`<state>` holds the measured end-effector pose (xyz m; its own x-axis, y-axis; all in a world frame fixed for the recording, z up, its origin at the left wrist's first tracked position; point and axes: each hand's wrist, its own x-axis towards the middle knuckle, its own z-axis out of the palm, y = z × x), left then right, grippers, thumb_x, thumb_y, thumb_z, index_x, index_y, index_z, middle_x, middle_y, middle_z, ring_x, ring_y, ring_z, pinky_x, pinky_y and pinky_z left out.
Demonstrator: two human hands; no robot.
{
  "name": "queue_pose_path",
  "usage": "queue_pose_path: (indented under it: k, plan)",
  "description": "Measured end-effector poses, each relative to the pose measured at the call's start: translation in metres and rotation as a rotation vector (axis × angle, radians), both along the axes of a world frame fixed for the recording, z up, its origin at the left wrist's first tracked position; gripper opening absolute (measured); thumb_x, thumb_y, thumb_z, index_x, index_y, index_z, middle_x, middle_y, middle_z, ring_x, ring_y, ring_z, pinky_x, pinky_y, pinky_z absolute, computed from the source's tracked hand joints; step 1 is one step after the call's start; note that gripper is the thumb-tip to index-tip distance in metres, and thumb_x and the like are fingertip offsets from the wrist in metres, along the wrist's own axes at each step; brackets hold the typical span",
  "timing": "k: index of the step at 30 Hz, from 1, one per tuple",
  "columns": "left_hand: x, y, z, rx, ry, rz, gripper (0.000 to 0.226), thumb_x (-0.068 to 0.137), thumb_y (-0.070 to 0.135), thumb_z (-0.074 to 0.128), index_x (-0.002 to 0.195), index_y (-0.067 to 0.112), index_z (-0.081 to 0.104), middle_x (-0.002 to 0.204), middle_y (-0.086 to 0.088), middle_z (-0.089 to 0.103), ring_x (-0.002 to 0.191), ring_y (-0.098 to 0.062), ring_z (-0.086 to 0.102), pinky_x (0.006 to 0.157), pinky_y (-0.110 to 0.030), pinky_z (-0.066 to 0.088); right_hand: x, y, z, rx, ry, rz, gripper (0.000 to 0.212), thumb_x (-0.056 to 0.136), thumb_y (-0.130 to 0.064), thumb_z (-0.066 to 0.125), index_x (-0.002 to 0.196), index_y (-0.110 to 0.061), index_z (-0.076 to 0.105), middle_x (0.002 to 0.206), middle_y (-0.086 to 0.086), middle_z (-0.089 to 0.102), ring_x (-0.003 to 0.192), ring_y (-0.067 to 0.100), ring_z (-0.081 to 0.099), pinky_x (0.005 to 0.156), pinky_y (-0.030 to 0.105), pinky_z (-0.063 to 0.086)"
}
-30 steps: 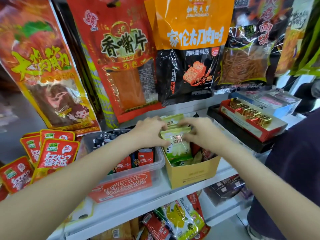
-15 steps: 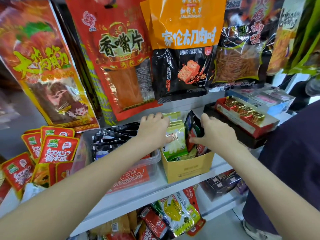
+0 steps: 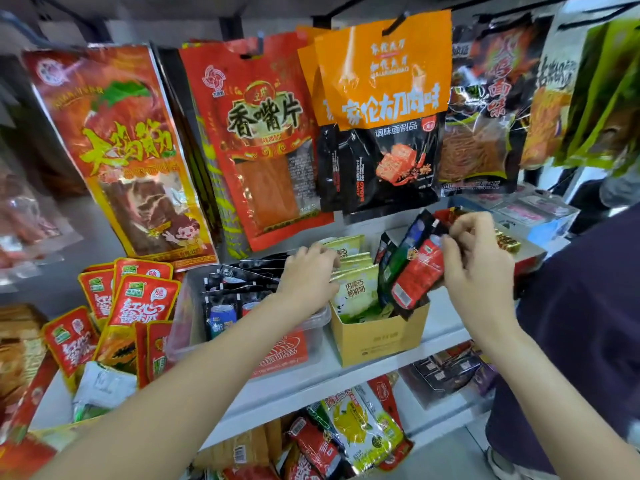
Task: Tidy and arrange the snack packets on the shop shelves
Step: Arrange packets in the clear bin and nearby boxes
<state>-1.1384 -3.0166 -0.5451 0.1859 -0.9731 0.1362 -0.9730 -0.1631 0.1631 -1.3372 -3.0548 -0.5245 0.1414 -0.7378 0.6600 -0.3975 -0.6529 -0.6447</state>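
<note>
Sorting packets within a yellow carton (image 3: 381, 337) on the white shelf (image 3: 311, 386): the right hand (image 3: 479, 268) has its fingers curled round the tops of several dark and red packets (image 3: 415, 271), holding them tilted toward one o'clock, with their lower ends apparently inside the carton. The left hand (image 3: 308, 275) rests with fingers bent over the tops of the pale green packets (image 3: 353, 289), which stand in a row along the carton's nine-o'clock side; whether it pinches them or merely presses them down cannot be told.

Risk: the fanned bundle is held only at its upper edge, so an outer packet could slip free and drop past the shelf's front lip at six o'clock. A further lift toward twelve o'clock would probably brush the hanging orange-and-black bag (image 3: 384, 133) and set it swinging.

Clearances: the clear plastic tub (image 3: 194, 327) stands just beside the carton at nine o'clock, leaving no sideways room there. At three o'clock lie a red tray of gold-wrapped sweets (image 3: 512, 244) and a person in dark clothing (image 3: 588, 323), both close. Free room lies mainly toward six o'clock, in front of the shelf.
</note>
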Motion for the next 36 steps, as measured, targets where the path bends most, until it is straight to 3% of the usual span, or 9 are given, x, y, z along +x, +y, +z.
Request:
queue_pose_path:
  k: [2, 5, 9, 11, 15, 20, 26, 33, 36]
  plan:
    - [0.001, 0.002, 0.001, -0.051, 0.056, 0.027, 0.024, 0.089, 0.024, 0.056, 0.113, 0.018, 0.054, 0.128, -0.005, 0.045, 0.118, -0.025, 0.041, 0.099, -0.038, 0.033, -0.008, 0.007, 0.004, -0.018, 0.0, -0.049, 0.014, 0.09, 0.002, 0.049, 0.096, -0.009, 0.054, 0.081, 0.001, 0.061, 0.066, 0.015, 0.054, 0.061, 0.015, 0.038]
    - [0.006, 0.01, 0.003, -0.102, 0.126, 0.01, 0.017, 0.09, 0.018, 0.054, 0.107, 0.018, 0.056, 0.125, -0.005, 0.046, 0.116, -0.024, 0.043, 0.098, -0.037, 0.035, -0.016, 0.015, 0.011, 0.179, 0.099, -0.011, 0.029, 0.085, 0.004, 0.048, 0.079, -0.02, 0.064, 0.082, 0.005, 0.067, 0.068, 0.021, 0.059, 0.064, 0.028, 0.046]
    - [0.014, 0.033, 0.01, -0.172, 0.166, -0.072, 0.012, 0.092, 0.016, 0.05, 0.101, 0.02, 0.058, 0.118, 0.001, 0.048, 0.112, -0.019, 0.044, 0.096, -0.034, 0.035, -0.017, 0.04, 0.025, 0.695, 0.01, 0.359, 0.01, 0.088, -0.013, 0.058, 0.088, -0.017, 0.067, 0.094, 0.015, 0.07, 0.07, 0.013, 0.066, 0.056, 0.019, 0.054]
    - [0.026, 0.051, 0.017, -0.219, 0.23, -0.102, 0.013, 0.092, 0.013, 0.05, 0.096, 0.02, 0.059, 0.11, 0.004, 0.049, 0.105, -0.014, 0.049, 0.093, -0.031, 0.038, -0.019, 0.05, 0.035, 0.757, 0.108, 0.504, 0.027, 0.075, -0.03, 0.064, 0.101, -0.022, 0.065, 0.09, 0.008, 0.074, 0.077, 0.01, 0.07, 0.065, 0.015, 0.054]
    - [0.067, 0.088, 0.026, -0.114, 0.291, -0.066, 0.017, 0.091, 0.01, 0.052, 0.095, 0.025, 0.059, 0.102, 0.005, 0.053, 0.1, -0.009, 0.055, 0.084, -0.025, 0.043, -0.009, 0.056, 0.057, 0.724, 0.179, 0.658, 0.048, 0.061, -0.025, 0.07, 0.108, -0.029, 0.062, 0.091, -0.006, 0.074, 0.087, 0.007, 0.069, 0.072, 0.017, 0.055]
    - [0.111, 0.107, 0.022, 0.089, 0.193, 0.014, 0.018, 0.089, 0.016, 0.057, 0.104, 0.022, 0.064, 0.109, 0.004, 0.063, 0.099, -0.013, 0.057, 0.081, -0.025, 0.046, 0.03, 0.055, 0.067, 0.281, 0.243, 0.448, 0.008, 0.083, -0.016, 0.064, 0.084, -0.022, 0.069, 0.079, -0.012, 0.068, 0.067, -0.009, 0.061, 0.059, 0.009, 0.049]
    - [0.112, 0.114, 0.031, 0.332, 0.23, -0.161, 0.022, 0.089, 0.03, 0.059, 0.107, 0.021, 0.065, 0.101, 0.011, 0.064, 0.085, 0.001, 0.055, 0.072, -0.012, 0.042, 0.08, 0.058, 0.077, -0.124, 0.311, 0.263, 0.011, 0.086, -0.012, 0.062, 0.089, -0.011, 0.072, 0.081, -0.01, 0.066, 0.074, -0.005, 0.058, 0.072, 0.005, 0.042]
    - [0.114, 0.114, 0.031, 0.321, 0.113, -0.133, 0.048, 0.086, 0.037, 0.061, 0.129, 0.02, 0.05, 0.134, 0.003, 0.046, 0.121, -0.014, 0.045, 0.093, -0.022, 0.038, 0.089, 0.062, 0.082, 0.624, 0.434, 0.698, 0.032, 0.093, -0.008, 0.048, 0.122, -0.021, 0.053, 0.109, -0.009, 0.063, 0.091, -0.007, 0.061, 0.07, 0.003, 0.048]
    - [0.121, 0.106, 0.028, 0.378, 0.022, -0.05, 0.062, 0.083, 0.043, 0.063, 0.136, 0.021, 0.041, 0.149, -0.005, 0.024, 0.135, -0.028, 0.027, 0.109, -0.037, 0.03, 0.084, 0.06, 0.085, 0.449, 0.492, 0.587, 0.031, 0.087, -0.005, 0.057, 0.113, -0.022, 0.06, 0.097, -0.012, 0.067, 0.081, -0.01, 0.064, 0.068, 0.002, 0.048]
